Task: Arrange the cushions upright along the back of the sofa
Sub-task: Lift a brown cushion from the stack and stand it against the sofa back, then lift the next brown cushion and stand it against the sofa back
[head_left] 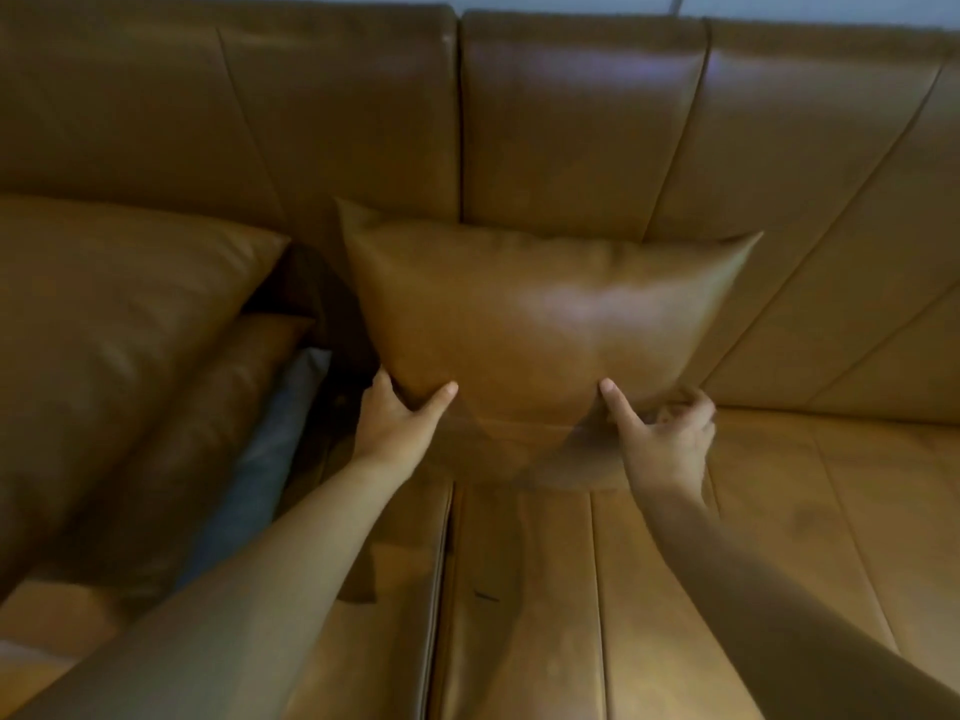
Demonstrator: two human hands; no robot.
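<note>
A tan leather cushion stands upright against the sofa backrest, over the seam between two back sections. My left hand grips its lower left corner, thumb on the front face. My right hand holds the lower right corner, thumb up on the front and fingers curled behind. The cushion's bottom edge is just above the sofa seat. Two more tan cushions lie stacked at the left, a large one on top of another.
A grey-blue cushion or cloth pokes out beside the stacked cushions. A dark gap lies between the stack and the held cushion. The seat to the right of my hands is bare leather.
</note>
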